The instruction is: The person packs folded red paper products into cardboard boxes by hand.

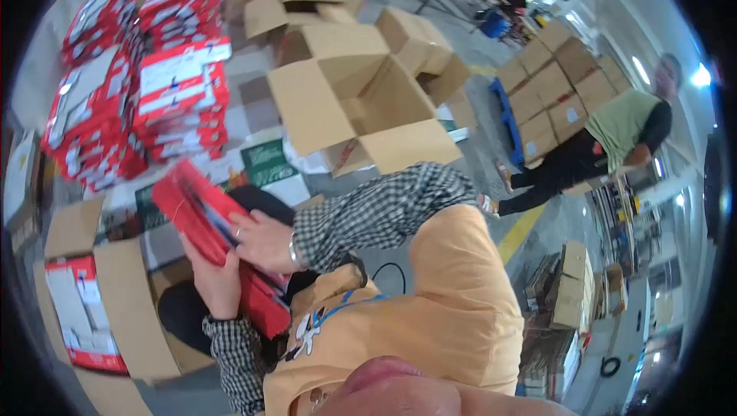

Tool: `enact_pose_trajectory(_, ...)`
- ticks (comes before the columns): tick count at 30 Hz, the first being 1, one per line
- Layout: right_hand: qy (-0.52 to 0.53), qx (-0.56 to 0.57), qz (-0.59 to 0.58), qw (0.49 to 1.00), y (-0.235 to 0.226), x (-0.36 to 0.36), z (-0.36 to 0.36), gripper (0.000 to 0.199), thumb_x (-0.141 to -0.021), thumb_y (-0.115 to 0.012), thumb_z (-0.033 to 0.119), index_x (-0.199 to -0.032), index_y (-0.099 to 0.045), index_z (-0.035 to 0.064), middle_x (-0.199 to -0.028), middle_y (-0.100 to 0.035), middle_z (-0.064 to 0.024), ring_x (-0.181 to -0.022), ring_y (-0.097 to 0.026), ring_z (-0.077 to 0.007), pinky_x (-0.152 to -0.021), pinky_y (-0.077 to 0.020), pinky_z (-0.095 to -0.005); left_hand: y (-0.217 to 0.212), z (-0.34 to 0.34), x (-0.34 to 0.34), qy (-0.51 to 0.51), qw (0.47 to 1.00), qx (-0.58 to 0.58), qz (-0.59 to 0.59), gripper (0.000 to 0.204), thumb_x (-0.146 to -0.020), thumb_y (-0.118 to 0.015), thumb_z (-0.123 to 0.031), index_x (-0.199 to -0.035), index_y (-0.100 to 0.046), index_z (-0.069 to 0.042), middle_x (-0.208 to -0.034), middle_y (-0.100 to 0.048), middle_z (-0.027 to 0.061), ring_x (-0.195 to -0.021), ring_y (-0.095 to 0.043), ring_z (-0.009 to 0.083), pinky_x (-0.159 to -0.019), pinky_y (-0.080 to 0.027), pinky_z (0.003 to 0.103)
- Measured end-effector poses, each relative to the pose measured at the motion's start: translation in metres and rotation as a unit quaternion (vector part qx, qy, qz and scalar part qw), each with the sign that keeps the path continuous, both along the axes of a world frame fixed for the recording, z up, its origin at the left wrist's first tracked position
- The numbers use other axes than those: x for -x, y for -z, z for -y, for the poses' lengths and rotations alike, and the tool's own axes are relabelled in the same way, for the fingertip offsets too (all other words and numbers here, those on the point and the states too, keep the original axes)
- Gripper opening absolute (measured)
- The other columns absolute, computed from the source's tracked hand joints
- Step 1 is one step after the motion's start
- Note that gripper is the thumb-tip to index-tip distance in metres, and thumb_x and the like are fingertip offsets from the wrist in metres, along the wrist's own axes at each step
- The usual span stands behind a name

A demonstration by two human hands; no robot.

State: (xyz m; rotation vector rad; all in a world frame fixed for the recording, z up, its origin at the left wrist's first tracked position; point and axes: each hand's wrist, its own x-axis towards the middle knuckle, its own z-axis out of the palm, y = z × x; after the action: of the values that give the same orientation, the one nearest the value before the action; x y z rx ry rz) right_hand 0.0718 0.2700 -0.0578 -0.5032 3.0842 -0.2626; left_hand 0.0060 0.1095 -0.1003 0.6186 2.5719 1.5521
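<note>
While cardboard cartons [368, 101] crowd us, our left hand [215, 282] and right hand [265, 241] grip a glossy red box [196, 212].

Flat red box [201, 220], tilted, blurred, clasped between both hands, above open carton.

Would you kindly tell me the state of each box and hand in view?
Red flat box: tilted, held in both hands.
Left hand: gripping the red box from below.
Right hand: pressed on top of it.
Large carton: open, flaps spread.
Near carton: open, red boxes inside.
Red box stacks: piled high.
</note>
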Motion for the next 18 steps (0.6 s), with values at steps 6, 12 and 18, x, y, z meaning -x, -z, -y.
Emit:
enact_pose_trajectory(6, 0.004, 0.004, 0.095, 0.995, -0.008, 0.0, 0.005, 0.019, -0.082, -0.056, 0.018, -0.092, -0.066, 0.0044, -0.126, -0.051, -0.0212, -0.13, -0.039, -0.0374, -0.096, -0.0387, -0.0505, -0.019, 0.004, -0.004, -0.013, 0.996, 0.003, 0.087, 0.088, -0.077, -0.069, -0.014, -0.149, -0.019, -0.004, -0.134, -0.048, 0.0264, -0.117, -0.055, 0.0389, -0.096, -0.045, 0.04)
enact_pose_trajectory(12, 0.043, 0.012, 0.055, 0.997, -0.001, -0.003, 0.006, 0.023, -0.084, -0.053, 0.019, -0.097, -0.067, 0.0054, -0.126, -0.051, -0.022, -0.13, -0.039, -0.0388, -0.096, -0.0375, -0.0498, -0.02, 0.0, -0.004, 0.001, 0.996, -0.008, 0.094, 0.087, -0.077, -0.068, -0.014, -0.149, -0.02, -0.006, -0.135, -0.049, 0.0256, -0.117, -0.055, 0.0388, -0.097, -0.045, 0.04)
enact_pose_trajectory(18, 0.036, 0.045, 0.026, 0.998, 0.007, -0.001, 0.005, 0.022, -0.082, -0.056, 0.021, -0.094, -0.069, 0.0084, -0.124, -0.051, -0.0206, -0.131, -0.039, -0.0391, -0.095, -0.0378, -0.0518, -0.011, 0.002, 0.001, -0.01, 0.997, 0.007, 0.07, 0.085, -0.079, -0.068, -0.013, -0.149, -0.02, -0.007, -0.136, -0.047, 0.0266, -0.119, -0.054, 0.0387, -0.098, -0.044, 0.04)
